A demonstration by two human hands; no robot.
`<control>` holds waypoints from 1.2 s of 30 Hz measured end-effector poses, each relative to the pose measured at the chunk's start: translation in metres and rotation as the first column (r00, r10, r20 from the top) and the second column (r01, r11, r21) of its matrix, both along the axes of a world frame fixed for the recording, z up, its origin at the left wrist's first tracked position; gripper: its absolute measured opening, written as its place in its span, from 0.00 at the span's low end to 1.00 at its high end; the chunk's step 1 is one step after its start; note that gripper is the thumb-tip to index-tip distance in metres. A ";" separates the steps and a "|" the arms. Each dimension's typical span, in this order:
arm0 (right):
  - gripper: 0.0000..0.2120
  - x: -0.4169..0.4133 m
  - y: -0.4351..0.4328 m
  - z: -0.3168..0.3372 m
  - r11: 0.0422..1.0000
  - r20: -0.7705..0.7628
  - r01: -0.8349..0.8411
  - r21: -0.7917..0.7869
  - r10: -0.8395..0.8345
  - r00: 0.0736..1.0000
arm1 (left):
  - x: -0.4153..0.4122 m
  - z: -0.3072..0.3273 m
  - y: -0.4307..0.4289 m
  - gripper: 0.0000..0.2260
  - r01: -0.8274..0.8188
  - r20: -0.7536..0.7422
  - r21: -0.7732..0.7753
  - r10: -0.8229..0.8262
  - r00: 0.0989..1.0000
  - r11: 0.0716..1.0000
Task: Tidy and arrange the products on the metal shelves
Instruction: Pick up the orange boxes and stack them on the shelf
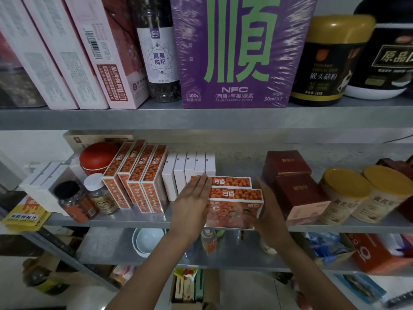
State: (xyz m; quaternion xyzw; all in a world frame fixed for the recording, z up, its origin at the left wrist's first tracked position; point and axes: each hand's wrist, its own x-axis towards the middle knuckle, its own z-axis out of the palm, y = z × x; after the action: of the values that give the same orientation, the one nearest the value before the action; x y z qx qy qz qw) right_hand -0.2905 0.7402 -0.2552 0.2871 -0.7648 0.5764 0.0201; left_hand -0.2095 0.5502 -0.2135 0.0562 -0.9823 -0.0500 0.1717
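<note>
Four orange boxes [136, 175] stand tidy left of the white boxes [190, 168], while two loose boxes [234, 194] in front wait, pressed between the flat-fingered left hand [192, 198] and right hand [267, 204].

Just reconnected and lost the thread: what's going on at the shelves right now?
A person is at the middle shelf. Their hands flank two orange boxes turned sideways near its front edge. The left hand lies flat, fingers straight, against the boxes' left end. The right hand is at the right end, too blurred to tell its grip. Four upright orange boxes stand in a row to the left, beside white boxes.
</note>
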 end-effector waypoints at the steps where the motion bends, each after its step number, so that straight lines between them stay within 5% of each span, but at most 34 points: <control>1: 0.36 -0.002 0.004 0.001 0.991 -0.133 0.088 0.101 -0.074 0.988 | -0.002 0.002 0.006 0.37 0.011 -0.001 0.006 -0.011 1.000 1.000; 5: 0.47 -0.010 0.023 0.008 0.874 -0.545 0.348 0.338 -0.119 0.830 | -0.013 0.002 0.029 0.39 0.036 0.008 -0.008 -0.036 0.999 0.999; 9: 0.48 -0.024 0.041 0.005 0.807 -0.674 0.422 0.413 -0.041 0.738 | -0.024 0.004 0.045 0.35 0.095 -0.036 -0.037 -0.096 0.995 0.995; 28: 0.38 -0.063 0.020 0.008 0.761 -0.594 0.396 0.514 -0.017 0.804 | -0.060 0.006 0.034 0.40 0.002 0.065 -0.144 0.008 0.998 0.990; 36: 0.35 -0.067 0.001 0.008 0.759 -0.548 0.360 0.542 -0.006 0.837 | -0.058 0.013 0.025 0.32 0.008 0.096 -0.149 0.006 0.995 0.989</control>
State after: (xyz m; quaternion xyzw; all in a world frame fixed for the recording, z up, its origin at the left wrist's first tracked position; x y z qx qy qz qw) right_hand -0.3574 0.7415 -0.2468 0.3409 -0.9026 0.1860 0.1857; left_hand -0.2675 0.5747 -0.2001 0.0451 -0.9904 0.0266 0.1279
